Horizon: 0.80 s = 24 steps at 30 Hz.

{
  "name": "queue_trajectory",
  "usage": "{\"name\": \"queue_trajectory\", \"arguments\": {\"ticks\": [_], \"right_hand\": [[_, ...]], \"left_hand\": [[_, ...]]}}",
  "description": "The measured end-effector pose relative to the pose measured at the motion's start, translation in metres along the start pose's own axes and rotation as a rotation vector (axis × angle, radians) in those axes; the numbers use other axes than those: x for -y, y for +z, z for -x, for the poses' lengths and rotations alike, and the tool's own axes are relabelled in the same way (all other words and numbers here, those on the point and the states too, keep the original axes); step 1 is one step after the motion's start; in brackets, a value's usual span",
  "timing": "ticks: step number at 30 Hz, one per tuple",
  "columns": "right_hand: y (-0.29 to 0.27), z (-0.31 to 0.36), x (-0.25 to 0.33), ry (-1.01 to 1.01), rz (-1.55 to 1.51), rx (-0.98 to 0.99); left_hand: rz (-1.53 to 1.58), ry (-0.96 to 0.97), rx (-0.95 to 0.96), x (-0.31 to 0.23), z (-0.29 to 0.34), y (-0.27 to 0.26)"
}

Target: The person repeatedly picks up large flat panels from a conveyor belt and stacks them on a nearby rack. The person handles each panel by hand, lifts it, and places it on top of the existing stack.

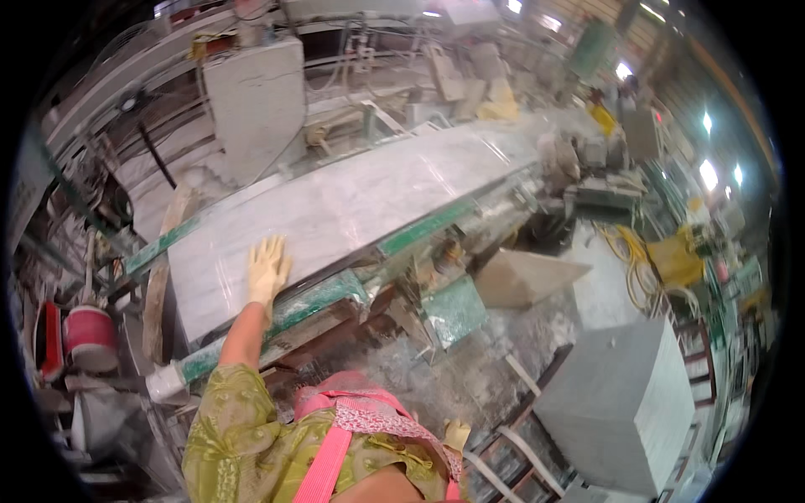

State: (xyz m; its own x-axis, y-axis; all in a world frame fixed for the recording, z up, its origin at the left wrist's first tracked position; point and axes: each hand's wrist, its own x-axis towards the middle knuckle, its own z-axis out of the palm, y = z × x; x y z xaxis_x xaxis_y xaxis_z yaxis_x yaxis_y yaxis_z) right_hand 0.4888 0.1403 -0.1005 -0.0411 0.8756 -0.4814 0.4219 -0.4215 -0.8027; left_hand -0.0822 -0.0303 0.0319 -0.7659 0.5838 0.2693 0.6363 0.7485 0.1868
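Observation:
My left hand (268, 267), in a pale yellow glove, lies flat with fingers stretched on a long white-grey stone slab (360, 193). The slab's polished top carries faint veins and bright reflections. It rests on a bench with green-edged rails (314, 306), running from near left to far right. Low by my body, a small piece of pale yellow glove shows my right hand (456, 434). Its fingers are mostly hidden behind my clothing and a pink strap, so what it holds, if anything, does not show.
A large grey block (616, 402) stands at the lower right beside metal frames. A brown-grey stone piece (528, 278) juts out below the bench. Yellow hose (633, 264) hangs at right. A red-and-white bucket (90, 335) sits at left. Behind the slab stands a pale upright panel (256, 105).

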Motion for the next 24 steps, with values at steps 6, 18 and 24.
{"name": "queue_trajectory", "arguments": {"ticks": [6,18,24], "right_hand": [[0.027,-0.029,0.027,-0.107,0.013,0.087],[0.025,-0.062,0.002,-0.291,-0.074,-0.007],[0.008,-0.038,-0.010,-0.166,-0.140,-0.097]], "left_hand": [[-0.149,-0.534,-0.088,0.090,0.080,-0.034],[-0.172,-1.121,-0.095,0.144,0.134,-0.059],[-0.270,-1.032,-0.151,0.146,0.156,-0.041]]}}
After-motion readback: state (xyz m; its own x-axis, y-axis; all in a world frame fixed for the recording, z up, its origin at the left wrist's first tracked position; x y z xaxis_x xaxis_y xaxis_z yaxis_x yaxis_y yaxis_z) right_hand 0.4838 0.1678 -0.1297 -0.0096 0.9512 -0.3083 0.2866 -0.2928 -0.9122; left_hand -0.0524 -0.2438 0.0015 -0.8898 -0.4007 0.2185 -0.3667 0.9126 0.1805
